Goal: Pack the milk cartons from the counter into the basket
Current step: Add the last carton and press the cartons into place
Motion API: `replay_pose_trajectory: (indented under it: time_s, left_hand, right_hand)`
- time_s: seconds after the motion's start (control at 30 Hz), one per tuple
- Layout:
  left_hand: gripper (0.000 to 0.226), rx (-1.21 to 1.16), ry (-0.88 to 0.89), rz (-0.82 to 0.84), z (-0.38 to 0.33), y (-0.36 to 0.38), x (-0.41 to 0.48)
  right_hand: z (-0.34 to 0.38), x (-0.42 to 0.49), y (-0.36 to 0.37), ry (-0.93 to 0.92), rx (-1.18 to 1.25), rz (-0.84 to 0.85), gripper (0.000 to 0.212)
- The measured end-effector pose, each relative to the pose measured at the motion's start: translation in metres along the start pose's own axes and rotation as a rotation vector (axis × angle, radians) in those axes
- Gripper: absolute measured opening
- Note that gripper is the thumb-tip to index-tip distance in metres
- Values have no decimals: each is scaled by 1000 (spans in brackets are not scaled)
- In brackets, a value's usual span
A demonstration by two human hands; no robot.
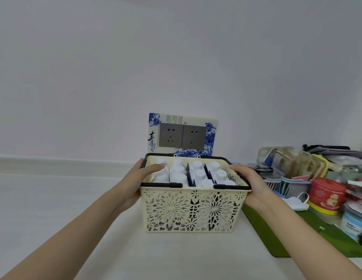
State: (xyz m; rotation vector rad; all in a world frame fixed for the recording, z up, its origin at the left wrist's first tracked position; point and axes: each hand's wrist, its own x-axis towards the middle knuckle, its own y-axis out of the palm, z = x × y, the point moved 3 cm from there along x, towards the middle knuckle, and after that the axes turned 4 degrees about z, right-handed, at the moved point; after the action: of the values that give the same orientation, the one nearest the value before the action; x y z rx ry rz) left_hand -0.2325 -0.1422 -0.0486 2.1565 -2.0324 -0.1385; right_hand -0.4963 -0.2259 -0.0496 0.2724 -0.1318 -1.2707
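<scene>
We are clasping the cream lattice basket [193,211] at both ends: our left hand [136,184] is wrapping the left end wall with its fingers [155,167] curling over the rim onto the cartons, while our right hand [249,185] is cupping the right rim, each grip closed on the basket itself rather than on the folded black handles [162,185]. The milk cartons [198,174] are standing upright inside in tight rows, white caps pointing up, their long axes vertical; none is showing loose on the pale tabletop [75,209], so packing looks all but finished. The basket's long axis is running left to right, parallel to the wall with the twin sockets [182,136]. To settle or shift it well, we are judging that both hands should press evenly and keep it level, steering clear of the green mat [277,237] and the clutter of tins [326,194] just beside its right end.
</scene>
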Motion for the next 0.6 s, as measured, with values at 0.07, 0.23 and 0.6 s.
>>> replay_pose_trajectory:
  time_s: [0.07,0.23,0.6]
  left_hand:
    - [46,-11,10,-17,2,9,16]
    - [92,418,175,-240,3,16,33]
    - [114,1078,306,-143,2,31,55]
  right_hand:
    - [7,15,-9,-27,-58,-76,24]
    - [20,26,-19,-480,-860,-271,53]
    - [21,33,-23,-531,-1588,46,92]
